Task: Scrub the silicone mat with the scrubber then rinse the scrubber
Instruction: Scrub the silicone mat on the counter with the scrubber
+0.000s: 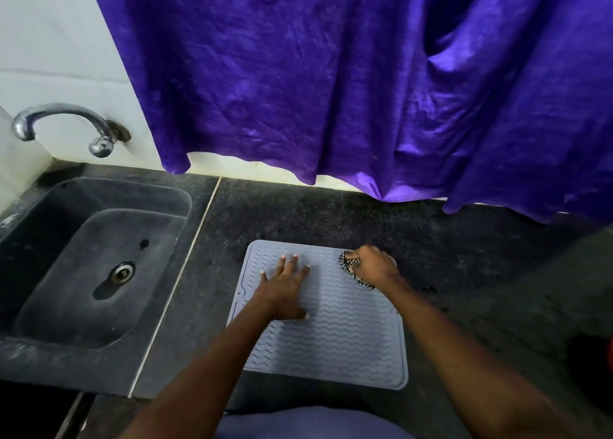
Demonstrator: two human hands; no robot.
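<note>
While I watch through the head camera, the silicone mat (331, 339) lies flat on the dark counter (464, 272), just right of the sink (49, 359) and below the hem of a purple curtain (331, 73); the left grip (285, 289) rests on the mat's left half with its fingers straight and spread, holding nothing; the right grip (373, 266) is curled tight round the scrubber (346, 262), a dark speckled pad that sits at the mat's far right corner, seemingly touching it.

I judge the scrubbing to be under way, and the risks follow from where things sit. The scrubber works right at the corner, so a stroke outward could run it off the mat onto the bare counter, or catch the rim and fold the corner up. Only the flat left grip pins the mat; if that pressure eases during a hard stroke, I expect the mat to slide or buckle, the more so if the counter is wet, which I cannot tell. The rinse calls for a carry across the mat and counter to the tap (66, 123) at the far left, and a loaded scrubber may drip along the way. The curtain hem hangs near the back of the counter, apart from the mat, and a vigorous scrub could spatter it.

Counted: one mat; one scrubber; two grips; one sink with one drain (122, 271); one tap; one curtain.
</note>
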